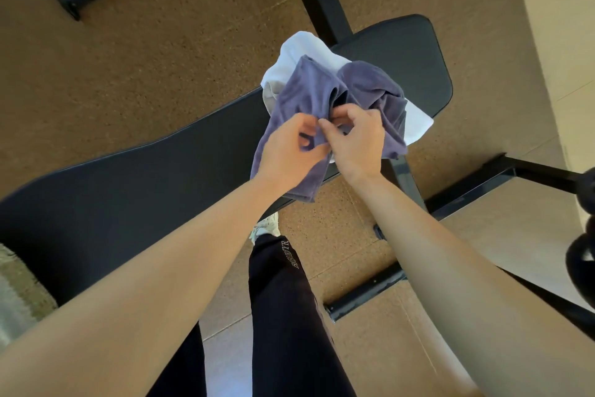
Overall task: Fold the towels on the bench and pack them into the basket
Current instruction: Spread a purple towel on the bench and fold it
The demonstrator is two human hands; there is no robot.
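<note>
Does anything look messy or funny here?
Yes. The purple towel, pinched by the left hand and right hand, is bunched and unfolded, and the white towel under it lies crumpled, hanging off both sides of the bench.

One view only, head-worn and wide-angle, aimed forward and steeply down. Close range: left hand (289, 152) and right hand (357, 142) at centre, bench (128, 190) crossing near-left to far-right, floor (161, 58) beyond
</note>
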